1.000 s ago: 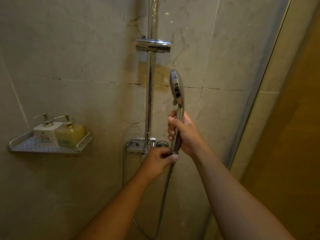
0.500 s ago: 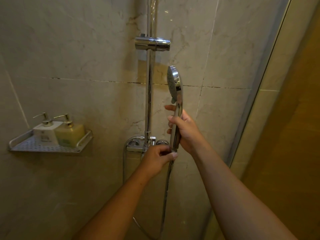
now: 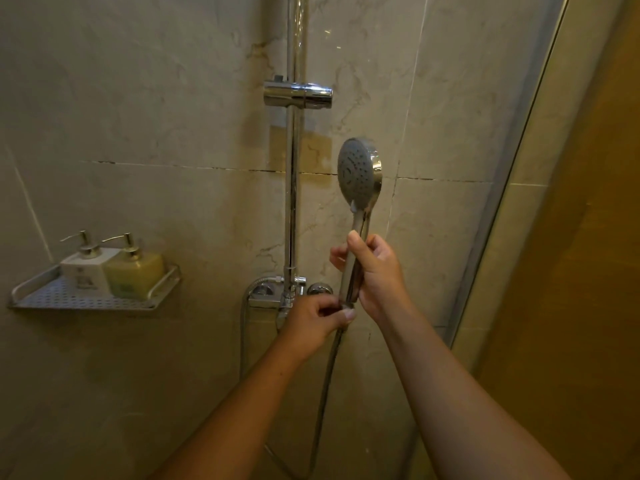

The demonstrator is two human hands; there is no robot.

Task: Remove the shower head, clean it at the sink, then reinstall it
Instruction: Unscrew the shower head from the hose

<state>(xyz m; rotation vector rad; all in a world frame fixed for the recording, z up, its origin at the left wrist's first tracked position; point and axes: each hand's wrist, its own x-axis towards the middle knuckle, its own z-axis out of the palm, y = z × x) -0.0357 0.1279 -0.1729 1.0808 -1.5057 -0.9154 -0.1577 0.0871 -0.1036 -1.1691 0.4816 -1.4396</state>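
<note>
At nine o'clock we see a perforated grey metal shelf point(image 3: 79, 306) carrying a white square pump bottle point(image 3: 85, 271) and a yellow square pump bottle point(image 3: 136, 273), side by side and touching. A vertical chrome rail point(image 3: 293, 202) climbs toward twelve, with a chrome slider bracket point(image 3: 298, 95) on it. Just below centre, our left hand point(image 3: 311, 318) pinches the top end of the flexible metal hose point(image 3: 323, 393). The round chrome shower head point(image 3: 358, 171) stands upright at centre, off the bracket, our right hand point(image 3: 377, 271) curled around its handle.

Wall-mounted perforated metal corner shelf point(image 3: 45, 299) carries two square pump bottles side by side, touching: white point(image 3: 85, 271) and translucent yellow point(image 3: 136, 273).
</note>
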